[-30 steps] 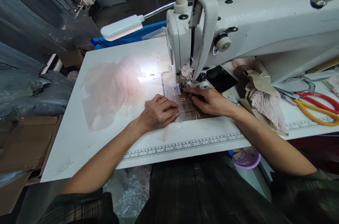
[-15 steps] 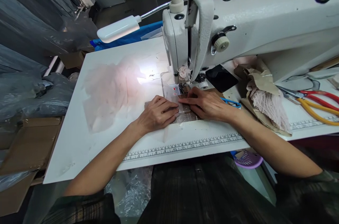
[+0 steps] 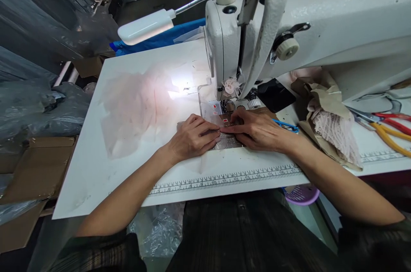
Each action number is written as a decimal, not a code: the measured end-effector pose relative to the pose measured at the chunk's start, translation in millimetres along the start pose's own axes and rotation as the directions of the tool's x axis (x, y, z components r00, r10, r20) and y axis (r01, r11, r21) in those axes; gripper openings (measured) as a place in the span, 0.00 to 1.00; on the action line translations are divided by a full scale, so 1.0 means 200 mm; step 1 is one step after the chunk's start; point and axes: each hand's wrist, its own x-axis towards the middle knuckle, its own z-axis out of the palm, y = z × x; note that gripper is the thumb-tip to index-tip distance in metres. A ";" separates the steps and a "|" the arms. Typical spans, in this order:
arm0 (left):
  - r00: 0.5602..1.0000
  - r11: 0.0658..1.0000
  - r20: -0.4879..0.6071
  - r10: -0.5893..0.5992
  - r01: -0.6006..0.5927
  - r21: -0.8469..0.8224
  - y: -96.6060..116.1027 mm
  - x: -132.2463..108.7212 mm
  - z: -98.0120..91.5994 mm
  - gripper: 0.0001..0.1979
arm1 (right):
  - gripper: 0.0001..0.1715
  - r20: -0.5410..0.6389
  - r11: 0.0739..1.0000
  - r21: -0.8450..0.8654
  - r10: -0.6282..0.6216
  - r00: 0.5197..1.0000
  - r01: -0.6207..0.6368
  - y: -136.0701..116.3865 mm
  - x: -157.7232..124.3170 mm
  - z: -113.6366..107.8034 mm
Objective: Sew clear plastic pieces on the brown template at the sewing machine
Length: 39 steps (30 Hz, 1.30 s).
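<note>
A white sewing machine [image 3: 221,45] stands over the table, its presser foot [image 3: 228,106] just beyond my fingers. Thin sheer fabric [image 3: 227,140] lies over the metal plate in front of the foot. My left hand [image 3: 194,138] rests at the fabric's left side, fingers bent together on it. From the right, my right hand [image 3: 258,130] pinches the fabric between thumb and forefinger, its fingertip meeting the left fingertips. How much cloth lies under the fingers is hidden. Small red marks [image 3: 225,120] show on the plate.
Sheer pale pink pieces [image 3: 128,111] lie on the left of the white table [image 3: 86,169]. A lamp [image 3: 146,28] lights it. At right are blue-handled snips [image 3: 285,125], pale cords in brown paper [image 3: 335,128], and scissors [image 3: 388,133]. A printed ruler [image 3: 224,181] runs along the front edge.
The view has shifted, so the machine looks larger and further right. Both hands stay together at the fabric; another red mark now shows beside the right fingers.
</note>
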 end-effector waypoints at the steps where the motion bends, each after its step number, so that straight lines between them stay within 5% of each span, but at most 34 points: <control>1: 1.000 1.000 0.016 -0.004 0.004 -0.019 0.00 0.00 -0.01 0.04 | 0.22 0.003 1.000 -0.002 0.003 1.000 -0.003 0.00 0.00 0.00; 6: 0.996 0.988 -0.021 -0.084 0.080 -0.135 -0.02 0.00 -0.03 0.12 | 0.23 -0.001 1.000 0.006 0.023 1.000 -0.023 -0.01 0.00 0.00; 11: 0.971 0.974 -0.079 -0.225 0.226 0.005 -0.03 0.02 0.01 0.06 | 0.23 -0.023 0.999 -0.017 0.028 0.999 -0.028 -0.02 0.00 0.01; 17: 0.971 0.971 0.057 -0.231 0.227 0.077 -0.02 0.01 0.03 0.13 | 0.23 -0.041 0.999 -0.040 0.008 0.999 -0.010 -0.03 0.00 0.03; 32: 0.959 0.970 0.143 -0.243 0.235 0.069 -0.02 0.00 0.03 0.17 | 0.22 -0.064 0.999 -0.028 -0.047 0.997 0.045 -0.03 0.00 0.04; 39: 0.953 0.973 0.243 -0.179 0.136 0.184 -0.08 0.08 0.02 0.19 | 0.19 -0.066 0.995 -0.094 -0.022 0.998 0.015 -0.04 0.01 0.03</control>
